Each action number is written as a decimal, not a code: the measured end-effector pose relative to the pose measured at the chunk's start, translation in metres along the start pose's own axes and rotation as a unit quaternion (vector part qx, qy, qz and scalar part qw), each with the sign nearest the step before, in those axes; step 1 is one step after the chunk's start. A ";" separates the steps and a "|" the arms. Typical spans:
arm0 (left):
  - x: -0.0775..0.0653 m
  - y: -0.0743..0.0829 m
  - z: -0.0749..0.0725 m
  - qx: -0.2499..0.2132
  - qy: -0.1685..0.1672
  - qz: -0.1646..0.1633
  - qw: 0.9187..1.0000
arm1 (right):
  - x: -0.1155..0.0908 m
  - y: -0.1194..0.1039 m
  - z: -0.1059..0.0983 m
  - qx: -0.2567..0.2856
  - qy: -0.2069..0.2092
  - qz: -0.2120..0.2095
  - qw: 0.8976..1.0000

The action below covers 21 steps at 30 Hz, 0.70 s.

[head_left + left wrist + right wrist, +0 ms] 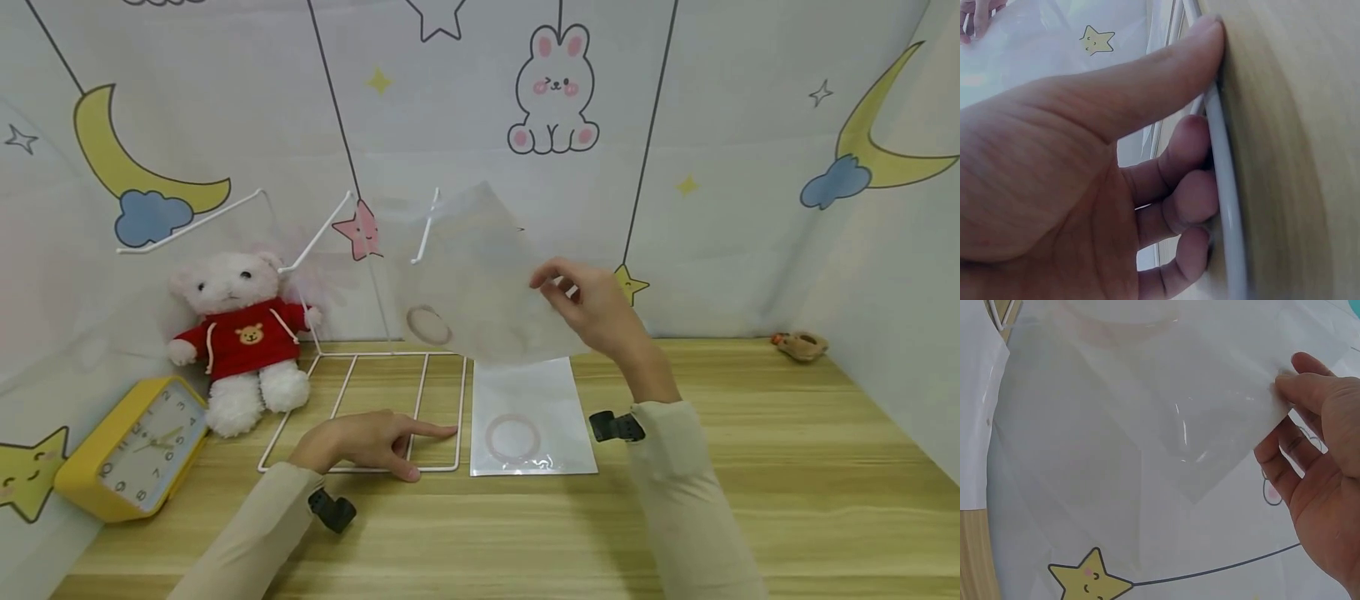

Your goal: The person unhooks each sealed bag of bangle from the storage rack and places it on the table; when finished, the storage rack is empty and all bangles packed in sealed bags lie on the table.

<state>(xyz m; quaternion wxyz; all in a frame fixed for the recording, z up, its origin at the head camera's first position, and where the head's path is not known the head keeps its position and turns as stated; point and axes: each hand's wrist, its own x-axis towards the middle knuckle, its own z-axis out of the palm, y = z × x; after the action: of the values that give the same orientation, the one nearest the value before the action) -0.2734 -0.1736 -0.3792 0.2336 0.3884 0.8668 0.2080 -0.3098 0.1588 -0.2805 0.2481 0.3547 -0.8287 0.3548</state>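
My right hand (592,308) is raised and pinches one edge of a translucent plastic bag (480,283) between thumb and fingers. The bag hangs tilted, with a pale pink ring mark near its lower left corner; a pointed corner of it (1197,481) hangs below the fingers in the right wrist view. Low on the table, my left hand (367,439) rests at the front right corner of a white wire rack (360,470). Its index finger lies straight toward the rack's right side wire. In the left wrist view, the thumb (1166,72) and bent fingertips are right at the front wire (1225,200).
A glossy white packet (532,387) with a similar ring mark lies right of the rack. At left are a teddy bear (247,333) in a red hoodie and a yellow clock (142,446). A small brown object (802,346) sits at the back right, before the printed curtain (720,267).
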 end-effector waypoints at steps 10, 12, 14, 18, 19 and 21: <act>0.000 0.000 0.000 0.001 0.000 -0.005 1.000 | -0.001 -0.013 -0.014 -0.014 0.030 -0.034 0.999; 0.000 -0.001 0.001 -0.001 0.000 -0.005 1.000 | -0.002 -0.016 -0.017 -0.014 0.029 -0.032 0.999; 0.000 -0.001 0.001 -0.002 0.001 -0.004 1.000 | -0.002 -0.019 -0.020 -0.012 0.027 -0.030 0.999; 0.000 -0.002 0.001 0.000 0.000 -0.001 1.000 | -0.004 -0.022 -0.025 -0.004 0.016 -0.029 0.999; 0.000 -0.001 0.001 0.000 0.000 0.000 1.000 | -0.004 -0.023 -0.027 -0.002 0.014 -0.030 0.999; 0.000 -0.001 0.000 0.001 -0.001 0.001 1.000 | -0.005 -0.024 -0.029 0.002 0.010 -0.033 0.999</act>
<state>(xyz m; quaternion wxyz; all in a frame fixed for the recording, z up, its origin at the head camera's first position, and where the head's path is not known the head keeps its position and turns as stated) -0.2738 -0.1745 -0.3801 0.2339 0.3895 0.8664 0.2072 -0.2836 0.1709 -0.2553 0.2669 0.3788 -0.8132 0.3520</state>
